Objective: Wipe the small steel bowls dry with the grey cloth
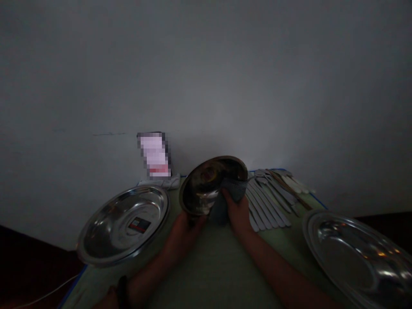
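A shiny metal bowl is held tilted above the middle of the table, its inside facing me. My left hand grips the bowl's lower rim, fingers partly hidden beneath it. In my right hand is a grey cloth, closed between thumb and fingers and lying against the bowl's right side. Part of the cloth hangs below the rim. Just right of that hand, a row of metal cutlery lies on the table.
A large metal basin with a dark label inside stands at left. Another metal basin sits at right. A phone with a blurred screen leans near the wall. Green cloth covers the table; a white cable hangs at lower left.
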Action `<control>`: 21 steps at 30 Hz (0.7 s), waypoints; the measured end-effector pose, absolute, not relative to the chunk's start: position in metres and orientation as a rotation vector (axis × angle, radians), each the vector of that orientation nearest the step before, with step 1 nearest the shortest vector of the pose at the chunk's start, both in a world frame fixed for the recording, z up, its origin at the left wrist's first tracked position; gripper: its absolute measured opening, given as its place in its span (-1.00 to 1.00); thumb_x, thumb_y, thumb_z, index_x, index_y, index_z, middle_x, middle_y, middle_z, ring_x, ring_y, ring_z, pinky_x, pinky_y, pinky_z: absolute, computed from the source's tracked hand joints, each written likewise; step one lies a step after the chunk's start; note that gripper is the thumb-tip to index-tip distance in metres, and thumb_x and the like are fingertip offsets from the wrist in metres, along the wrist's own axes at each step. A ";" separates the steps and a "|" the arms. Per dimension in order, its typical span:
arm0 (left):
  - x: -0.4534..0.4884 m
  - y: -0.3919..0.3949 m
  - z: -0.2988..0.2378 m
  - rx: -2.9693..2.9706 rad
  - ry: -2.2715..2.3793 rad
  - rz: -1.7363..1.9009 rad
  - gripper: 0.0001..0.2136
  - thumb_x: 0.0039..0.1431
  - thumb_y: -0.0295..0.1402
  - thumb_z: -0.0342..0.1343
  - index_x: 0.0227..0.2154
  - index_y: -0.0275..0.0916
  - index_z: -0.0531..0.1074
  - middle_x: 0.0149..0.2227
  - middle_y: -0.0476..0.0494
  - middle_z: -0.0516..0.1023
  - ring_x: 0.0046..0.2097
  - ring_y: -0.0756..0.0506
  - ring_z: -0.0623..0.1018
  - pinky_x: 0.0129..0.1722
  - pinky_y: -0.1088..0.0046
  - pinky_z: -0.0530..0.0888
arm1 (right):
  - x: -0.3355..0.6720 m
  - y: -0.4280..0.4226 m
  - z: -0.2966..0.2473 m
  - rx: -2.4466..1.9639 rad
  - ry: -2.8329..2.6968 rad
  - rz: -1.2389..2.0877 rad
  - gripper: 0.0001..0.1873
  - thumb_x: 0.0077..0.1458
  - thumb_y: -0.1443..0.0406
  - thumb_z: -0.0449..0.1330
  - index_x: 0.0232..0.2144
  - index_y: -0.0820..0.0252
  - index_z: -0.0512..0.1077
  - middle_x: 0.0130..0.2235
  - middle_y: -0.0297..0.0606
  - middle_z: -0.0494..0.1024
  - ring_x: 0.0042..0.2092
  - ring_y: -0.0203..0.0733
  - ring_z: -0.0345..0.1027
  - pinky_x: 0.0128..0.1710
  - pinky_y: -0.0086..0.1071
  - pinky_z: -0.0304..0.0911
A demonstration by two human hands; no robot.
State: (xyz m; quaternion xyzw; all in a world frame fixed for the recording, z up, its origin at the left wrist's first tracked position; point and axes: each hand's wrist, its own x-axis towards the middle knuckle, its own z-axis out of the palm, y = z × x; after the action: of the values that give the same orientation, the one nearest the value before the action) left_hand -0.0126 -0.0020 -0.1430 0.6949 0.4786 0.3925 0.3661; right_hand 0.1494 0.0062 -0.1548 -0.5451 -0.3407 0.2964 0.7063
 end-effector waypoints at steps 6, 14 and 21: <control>-0.018 -0.007 -0.139 1.530 1.312 1.203 -0.57 -0.06 -0.15 0.20 -0.11 -0.22 0.42 -0.08 -0.27 0.57 0.03 -0.28 0.51 -0.05 0.14 0.49 | 0.147 0.004 -0.153 -1.233 -0.872 0.682 -0.55 -0.10 0.05 0.24 -0.23 0.25 0.48 -0.20 -0.11 0.59 -0.11 0.03 0.43 -0.08 -0.11 0.28; -0.024 -0.008 -0.153 1.443 1.242 1.134 -0.45 -0.14 -0.09 0.24 -0.05 -0.23 0.40 -0.04 -0.25 0.56 0.02 -0.31 0.51 -0.05 0.13 0.50 | 0.145 0.003 -0.154 -1.337 -0.824 0.558 -0.33 -0.22 0.07 0.33 -0.07 0.24 0.30 -0.10 -0.08 0.49 -0.06 0.00 0.36 -0.05 -0.18 0.24; -0.025 -0.017 -0.144 1.469 1.275 1.231 -0.33 -0.19 -0.12 0.29 0.05 -0.20 0.32 0.06 -0.27 0.48 0.13 -0.31 0.41 0.13 0.09 0.33 | 0.138 0.000 -0.157 -1.365 -0.930 0.457 -0.44 0.02 0.01 0.13 -0.04 0.24 0.21 -0.09 -0.06 0.38 -0.05 -0.03 0.28 0.00 -0.10 0.19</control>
State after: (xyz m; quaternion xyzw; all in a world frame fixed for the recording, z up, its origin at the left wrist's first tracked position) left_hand -0.0254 -0.0174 -0.1438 0.5828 0.5056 0.4884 0.4076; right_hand 0.1381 0.0000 -0.1574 -0.6021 -0.4100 0.2017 0.6548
